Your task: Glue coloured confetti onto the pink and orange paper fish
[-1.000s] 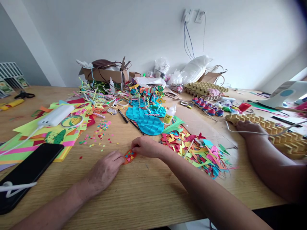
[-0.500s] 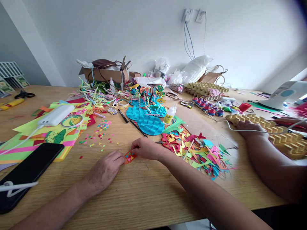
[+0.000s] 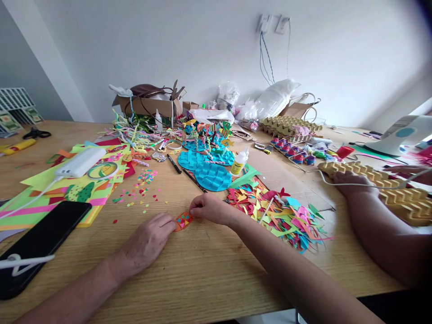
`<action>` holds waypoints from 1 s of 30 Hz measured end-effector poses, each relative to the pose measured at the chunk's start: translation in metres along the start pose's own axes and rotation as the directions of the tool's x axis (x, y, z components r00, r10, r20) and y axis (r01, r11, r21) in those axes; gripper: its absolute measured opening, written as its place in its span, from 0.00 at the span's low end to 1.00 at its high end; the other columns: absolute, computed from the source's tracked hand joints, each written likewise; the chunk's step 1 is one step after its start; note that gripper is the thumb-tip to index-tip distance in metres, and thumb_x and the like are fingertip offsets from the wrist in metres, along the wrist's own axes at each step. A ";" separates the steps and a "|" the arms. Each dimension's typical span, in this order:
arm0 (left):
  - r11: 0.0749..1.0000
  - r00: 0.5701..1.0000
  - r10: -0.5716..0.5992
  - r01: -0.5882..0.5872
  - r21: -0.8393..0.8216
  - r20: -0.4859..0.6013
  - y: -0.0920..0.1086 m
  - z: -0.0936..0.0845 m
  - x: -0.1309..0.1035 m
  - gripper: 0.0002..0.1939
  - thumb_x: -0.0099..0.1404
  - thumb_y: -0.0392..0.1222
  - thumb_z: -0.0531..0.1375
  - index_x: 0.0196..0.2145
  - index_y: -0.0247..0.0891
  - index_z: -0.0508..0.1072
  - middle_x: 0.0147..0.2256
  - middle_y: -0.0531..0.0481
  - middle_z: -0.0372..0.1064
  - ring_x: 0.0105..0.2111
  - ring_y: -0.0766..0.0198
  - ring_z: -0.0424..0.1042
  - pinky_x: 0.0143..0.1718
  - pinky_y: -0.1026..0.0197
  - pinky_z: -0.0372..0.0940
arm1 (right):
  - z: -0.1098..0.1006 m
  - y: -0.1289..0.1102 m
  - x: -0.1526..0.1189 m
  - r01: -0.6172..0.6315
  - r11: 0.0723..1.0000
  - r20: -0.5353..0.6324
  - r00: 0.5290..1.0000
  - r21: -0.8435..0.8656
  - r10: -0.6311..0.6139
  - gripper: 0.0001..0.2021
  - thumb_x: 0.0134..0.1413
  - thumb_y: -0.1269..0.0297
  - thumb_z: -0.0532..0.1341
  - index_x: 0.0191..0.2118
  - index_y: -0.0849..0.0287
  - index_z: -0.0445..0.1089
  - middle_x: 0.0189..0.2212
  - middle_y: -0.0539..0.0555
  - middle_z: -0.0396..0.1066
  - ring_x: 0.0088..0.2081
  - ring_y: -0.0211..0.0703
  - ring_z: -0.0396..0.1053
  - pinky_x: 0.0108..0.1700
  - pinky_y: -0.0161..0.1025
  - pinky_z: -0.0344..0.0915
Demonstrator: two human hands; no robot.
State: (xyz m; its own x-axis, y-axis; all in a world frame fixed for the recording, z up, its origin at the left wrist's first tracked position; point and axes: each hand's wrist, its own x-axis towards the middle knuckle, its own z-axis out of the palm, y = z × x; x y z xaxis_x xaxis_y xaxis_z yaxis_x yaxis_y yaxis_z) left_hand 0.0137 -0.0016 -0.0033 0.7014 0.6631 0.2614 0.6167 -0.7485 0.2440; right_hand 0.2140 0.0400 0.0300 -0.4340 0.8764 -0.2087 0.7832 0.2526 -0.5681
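A small orange paper cutout [image 3: 183,221] lies on the wooden table, covered with little coloured paper triangles. My left hand [image 3: 151,236] has its fingers closed on the cutout's left edge, pinning it to the table. Close by on the other side, my right hand [image 3: 209,208] is bent into a pinch, fingertips at the cutout's upper right edge; whatever is between them is too small to make out. Tiny paper bits [image 3: 145,182] are scattered beyond my left hand. A blue paper-covered disc [image 3: 212,177] and a white glue bottle [image 3: 239,163] stand farther back.
Colourful paper scraps [image 3: 280,216] are heaped beyond my right forearm. At left are a black phone [image 3: 43,243], a white power bank [image 3: 81,163] and stacked coloured paper [image 3: 97,202]. Another person's hand [image 3: 354,182] rests on an egg carton [image 3: 401,198] at right.
My right hand has drawn back slightly to the right, uncovering more of the orange cutout. My left hand stays in place.
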 end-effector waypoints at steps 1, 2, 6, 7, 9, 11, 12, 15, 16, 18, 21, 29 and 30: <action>1.000 1.000 -0.004 0.004 0.001 0.000 0.001 0.000 0.000 0.14 0.60 0.26 0.45 0.33 0.37 0.68 0.33 0.49 0.66 0.35 0.62 0.65 0.36 0.60 0.63 | 0.001 -0.001 0.000 0.005 1.000 0.001 1.000 0.000 -0.005 0.10 0.46 0.68 0.56 0.32 0.61 0.74 0.24 0.48 0.70 0.25 0.33 0.62 0.23 0.28 0.53; 1.000 1.000 -0.009 0.009 0.001 0.000 0.001 0.000 -0.001 0.14 0.60 0.26 0.46 0.33 0.37 0.68 0.33 0.49 0.66 0.35 0.62 0.65 0.37 0.60 0.63 | 0.002 -0.002 -0.001 0.012 1.000 -0.002 1.000 -0.002 -0.012 0.10 0.46 0.68 0.56 0.31 0.61 0.74 0.23 0.48 0.70 0.25 0.33 0.62 0.23 0.28 0.53; 0.999 0.999 -0.025 0.025 -0.039 0.022 -0.002 -0.005 0.000 0.14 0.60 0.26 0.47 0.33 0.37 0.68 0.33 0.49 0.67 0.35 0.63 0.66 0.37 0.62 0.63 | -0.002 -0.007 -0.007 0.028 0.999 -0.059 0.998 -0.021 -0.030 0.10 0.45 0.71 0.55 0.31 0.61 0.73 0.25 0.50 0.71 0.26 0.34 0.64 0.25 0.29 0.54; 0.997 0.999 -0.039 0.041 -0.059 0.030 -0.005 -0.008 0.002 0.13 0.60 0.27 0.47 0.33 0.37 0.68 0.33 0.50 0.68 0.35 0.63 0.67 0.36 0.62 0.64 | -0.004 -0.009 -0.009 0.029 0.999 -0.087 0.996 -0.030 -0.031 0.10 0.45 0.71 0.54 0.31 0.62 0.72 0.26 0.51 0.71 0.27 0.35 0.64 0.26 0.29 0.55; 0.991 0.994 -0.097 0.100 -0.083 0.042 -0.015 -0.017 0.007 0.11 0.60 0.29 0.48 0.34 0.37 0.68 0.32 0.50 0.69 0.34 0.64 0.68 0.35 0.64 0.64 | -0.007 -0.011 -0.013 0.036 0.998 -0.148 0.988 -0.056 -0.044 0.10 0.45 0.73 0.53 0.31 0.62 0.72 0.27 0.52 0.71 0.27 0.35 0.65 0.27 0.29 0.55; 0.984 0.985 -0.169 0.171 -0.041 0.041 -0.027 -0.027 0.015 0.10 0.60 0.30 0.49 0.33 0.37 0.68 0.32 0.50 0.70 0.33 0.64 0.69 0.34 0.64 0.63 | -0.007 -0.012 -0.016 0.062 0.995 -0.208 0.975 -0.081 -0.078 0.10 0.45 0.73 0.53 0.30 0.61 0.72 0.26 0.52 0.71 0.27 0.35 0.65 0.27 0.30 0.55; 0.982 0.980 -0.190 0.190 0.008 0.054 -0.033 -0.031 0.020 0.10 0.60 0.30 0.49 0.34 0.37 0.68 0.33 0.50 0.70 0.33 0.64 0.69 0.34 0.63 0.63 | -0.006 -0.012 -0.016 0.081 0.993 -0.233 0.967 -0.088 -0.099 0.10 0.46 0.73 0.53 0.30 0.61 0.71 0.26 0.52 0.71 0.27 0.35 0.65 0.28 0.30 0.55; 0.972 0.977 -0.181 0.161 0.169 0.111 -0.049 -0.036 0.032 0.10 0.60 0.32 0.48 0.31 0.37 0.68 0.32 0.50 0.69 0.32 0.64 0.68 0.33 0.63 0.62 | -0.001 -0.010 -0.016 0.121 0.990 -0.289 0.947 -0.074 -0.138 0.09 0.48 0.72 0.53 0.30 0.61 0.71 0.26 0.52 0.71 0.28 0.36 0.65 0.29 0.30 0.56; 0.970 0.977 -0.170 0.143 0.195 0.126 -0.053 -0.036 0.035 0.09 0.61 0.32 0.48 0.30 0.37 0.68 0.31 0.50 0.68 0.32 0.63 0.68 0.33 0.63 0.62 | 0.001 -0.009 -0.016 0.123 0.990 -0.300 0.944 -0.062 -0.136 0.09 0.48 0.72 0.53 0.30 0.61 0.71 0.26 0.52 0.71 0.28 0.36 0.66 0.29 0.30 0.56; 0.969 0.978 -0.151 0.118 0.217 0.146 -0.058 -0.032 0.039 0.09 0.60 0.33 0.49 0.27 0.37 0.67 0.29 0.50 0.67 0.31 0.63 0.67 0.32 0.63 0.61 | 0.004 -0.006 -0.015 0.102 0.994 -0.304 0.946 -0.036 -0.108 0.09 0.48 0.72 0.53 0.30 0.61 0.71 0.27 0.52 0.72 0.29 0.36 0.66 0.30 0.30 0.57; 0.963 0.978 -0.130 0.085 0.255 0.165 -0.061 -0.025 0.042 0.08 0.60 0.33 0.51 0.27 0.37 0.68 0.30 0.49 0.66 0.32 0.62 0.67 0.33 0.62 0.61 | 0.006 -0.002 -0.016 0.056 0.998 -0.279 0.959 -0.001 -0.054 0.09 0.48 0.72 0.53 0.30 0.61 0.71 0.27 0.52 0.72 0.29 0.36 0.66 0.29 0.30 0.57; 0.944 0.978 -0.111 0.049 0.327 0.174 -0.054 -0.021 0.048 0.10 0.59 0.29 0.49 0.28 0.36 0.68 0.30 0.47 0.65 0.32 0.59 0.65 0.33 0.59 0.61 | 0.009 0.004 -0.014 0.088 0.995 -0.246 0.966 0.038 -0.076 0.09 0.46 0.72 0.54 0.30 0.61 0.72 0.26 0.51 0.71 0.28 0.35 0.64 0.27 0.29 0.55; 0.942 0.979 -0.113 0.051 0.332 0.170 -0.052 -0.020 0.048 0.10 0.58 0.28 0.49 0.27 0.36 0.67 0.29 0.47 0.65 0.32 0.59 0.65 0.33 0.58 0.61 | 0.009 0.005 -0.013 0.092 0.995 -0.241 0.967 0.039 -0.080 0.09 0.46 0.72 0.54 0.30 0.61 0.72 0.25 0.51 0.71 0.27 0.35 0.64 0.27 0.29 0.55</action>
State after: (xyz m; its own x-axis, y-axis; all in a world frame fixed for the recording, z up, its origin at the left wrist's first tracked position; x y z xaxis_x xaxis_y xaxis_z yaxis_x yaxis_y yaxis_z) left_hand 0.0083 0.0693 0.0156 0.6779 0.7318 0.0700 0.7352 -0.6746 -0.0666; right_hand 0.2196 0.0258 0.0227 -0.3754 0.9262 0.0358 0.7221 0.3165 -0.6152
